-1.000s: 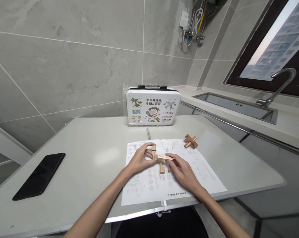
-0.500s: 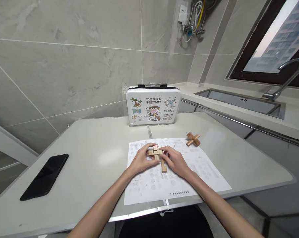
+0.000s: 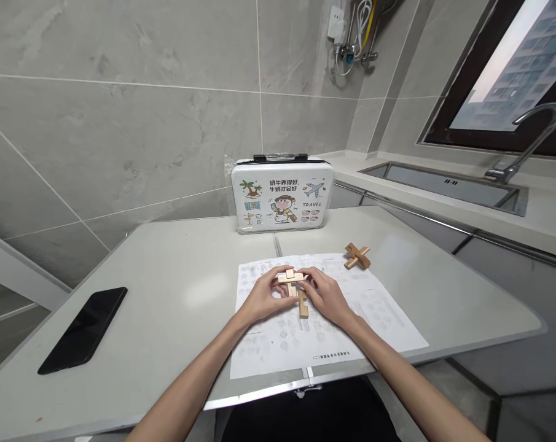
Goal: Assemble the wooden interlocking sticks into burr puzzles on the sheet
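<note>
Two bare hands, the left hand point(image 3: 263, 296) and the right hand point(image 3: 327, 296), meet over a printed sheet point(image 3: 388, 331), pinching two pale wooden pieces between fingertips: an upright bar point(image 3: 292, 290) and a crossbar point(image 3: 284, 278) set across its upper part. The work looks partway along: the pale pair sits crosswise, though whether it is fully seated cannot be told, while a notched wooden block point(image 3: 304, 312) lies unjoined on the sheet, just toward 6 o'clock from the fingertips. At 2 o'clock, by the paper's far corner, an interlocked wooden cross point(image 3: 358, 256) in darker tones stands apart from the hands, apparently already put together. The white folding table point(image 3: 176, 258) shows a seam running toward 12 o'clock, where a cartoon-printed carrying case point(image 3: 281, 195), marked "TRAVEL" and wrapped in clear plastic, stands upright. A black smartphone point(image 3: 82, 331) lies between 8 and 9 o'clock. Gray tiled walls point(image 3: 144, 123) rise behind; farther out at 2 o'clock, a curved faucet point(image 3: 536, 147) overlooks a recessed sink point(image 3: 521, 199) beneath a dark-framed window point(image 3: 489, 92), with a building beyond.
</note>
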Available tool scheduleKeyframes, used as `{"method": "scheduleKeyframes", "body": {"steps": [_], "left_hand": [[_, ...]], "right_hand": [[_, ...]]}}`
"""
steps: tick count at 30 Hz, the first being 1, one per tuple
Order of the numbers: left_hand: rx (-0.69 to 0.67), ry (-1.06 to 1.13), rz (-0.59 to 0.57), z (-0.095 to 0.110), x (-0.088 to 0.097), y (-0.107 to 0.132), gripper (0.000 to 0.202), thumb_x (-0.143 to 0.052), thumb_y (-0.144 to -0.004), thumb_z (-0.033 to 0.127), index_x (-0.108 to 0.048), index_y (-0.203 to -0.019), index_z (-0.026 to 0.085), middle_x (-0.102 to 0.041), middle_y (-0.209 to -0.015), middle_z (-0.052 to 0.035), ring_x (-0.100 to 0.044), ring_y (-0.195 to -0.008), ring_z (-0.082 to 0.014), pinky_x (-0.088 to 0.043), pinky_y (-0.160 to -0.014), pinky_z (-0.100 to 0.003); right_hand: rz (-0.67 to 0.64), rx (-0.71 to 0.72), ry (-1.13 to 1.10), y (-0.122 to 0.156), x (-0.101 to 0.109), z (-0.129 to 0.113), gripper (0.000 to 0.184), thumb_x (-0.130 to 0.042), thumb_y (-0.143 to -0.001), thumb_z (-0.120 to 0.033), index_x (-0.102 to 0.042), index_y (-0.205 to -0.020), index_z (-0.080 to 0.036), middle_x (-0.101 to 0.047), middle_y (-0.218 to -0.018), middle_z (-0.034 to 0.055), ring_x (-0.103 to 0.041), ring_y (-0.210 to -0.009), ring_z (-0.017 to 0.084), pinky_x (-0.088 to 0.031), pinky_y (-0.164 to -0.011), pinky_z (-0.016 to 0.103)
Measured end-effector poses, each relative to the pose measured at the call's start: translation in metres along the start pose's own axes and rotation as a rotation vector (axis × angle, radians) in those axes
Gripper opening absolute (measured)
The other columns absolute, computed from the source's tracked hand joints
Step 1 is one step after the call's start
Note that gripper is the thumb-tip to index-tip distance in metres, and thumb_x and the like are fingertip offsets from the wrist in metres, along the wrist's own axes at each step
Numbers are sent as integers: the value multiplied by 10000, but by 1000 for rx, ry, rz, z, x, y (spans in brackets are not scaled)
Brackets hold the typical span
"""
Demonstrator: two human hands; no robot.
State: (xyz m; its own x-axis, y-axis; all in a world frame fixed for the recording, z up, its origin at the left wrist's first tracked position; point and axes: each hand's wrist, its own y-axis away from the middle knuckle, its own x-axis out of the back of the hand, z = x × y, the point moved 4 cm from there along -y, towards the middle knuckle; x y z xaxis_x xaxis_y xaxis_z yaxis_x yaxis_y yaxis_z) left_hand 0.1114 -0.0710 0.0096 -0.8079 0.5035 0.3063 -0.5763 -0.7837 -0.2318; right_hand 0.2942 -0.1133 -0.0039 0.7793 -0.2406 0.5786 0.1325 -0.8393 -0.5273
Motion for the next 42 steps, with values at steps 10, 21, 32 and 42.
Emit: {"method": "scheduleKeyframes", "body": {"steps": [10, 21, 32, 42], "left_hand": [[76, 110, -9, -9, 0, -2, 764, -917, -729, 314, -604, -1415, 188, -720, -1133, -84, -678, -810, -147, -600, -841, -328], [95, 108, 65, -15, 1, -2, 784, -902, -750, 338, -572, -1438, 158, -722, -997, -60, -665, -797, -154, -580, -826, -330], [101, 121, 122, -11, 4, -1, 778, -919, -725, 337, -592, -1415, 189, -735, -1098, -76, -682, -803, -151, -605, -838, -336], [184, 323, 41, -11, -2, -3, 821, -948, -702, 359, -588, -1418, 178, -757, -1259, -131, -770, -1061, -265, -600, -992, -429]], "right_hand": [[-10, -77, -11, -1, -2, 9, 225, -529, -1066, -368, -641, -1213, -239, -744, -1067, 74, -672, -861, 243, -520, -799, 375], [-53, -259, 67, 24, 17, -15, 188, -569, -1038, -425, -606, -1077, -246, -708, -954, 41, -677, -827, 237, -519, -724, 363], [-124, -330, 152, 38, 11, -27, 115, -619, -969, -352, -626, -899, -261, -667, -699, -8, -630, -595, 211, -400, -535, 309], [-50, -433, -546, 23, 3, -14, 354, -646, -979, -508, -536, -1183, -240, -777, -1097, 108, -780, -907, 256, -587, -656, 326]]}}
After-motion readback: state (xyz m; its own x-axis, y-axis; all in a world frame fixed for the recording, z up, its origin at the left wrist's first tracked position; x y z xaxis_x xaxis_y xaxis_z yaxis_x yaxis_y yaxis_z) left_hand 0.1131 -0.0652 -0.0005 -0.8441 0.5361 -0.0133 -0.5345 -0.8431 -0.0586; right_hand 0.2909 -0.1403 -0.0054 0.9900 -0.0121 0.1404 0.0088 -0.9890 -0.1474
